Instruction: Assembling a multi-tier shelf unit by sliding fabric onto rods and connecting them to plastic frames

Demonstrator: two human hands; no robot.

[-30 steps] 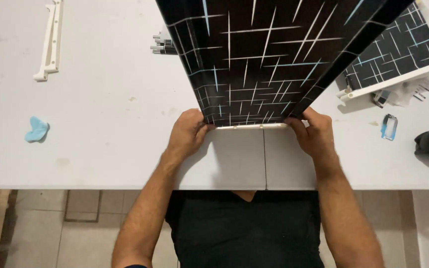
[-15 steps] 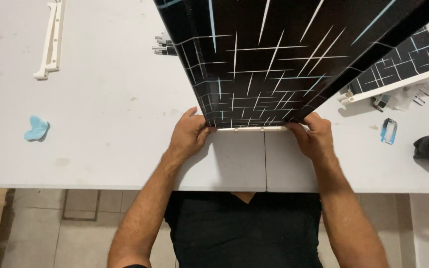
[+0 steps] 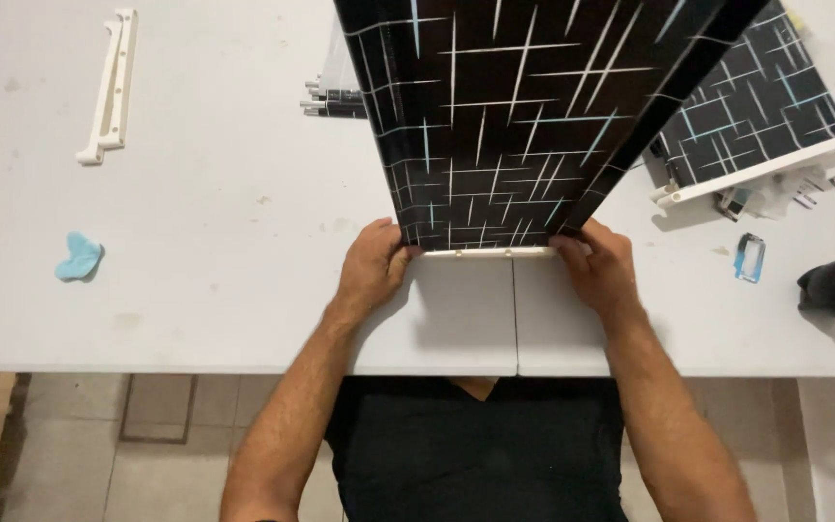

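at frame centre, the left hand [image 3: 371,266] and right hand [image 3: 599,266] close their fingers on the ends of the white rail [image 3: 483,253] edging a black patterned panel [image 3: 514,116] above the white worktop [image 3: 205,251]

Workshop: white worktable [image 3: 195,242], plastic rails [image 3: 108,87], patterned panels [image 3: 756,106].

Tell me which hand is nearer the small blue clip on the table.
Right. The right hand, gripping the black patterned panel, sits just left of the blue clip; the left hand is farther away, beyond it.
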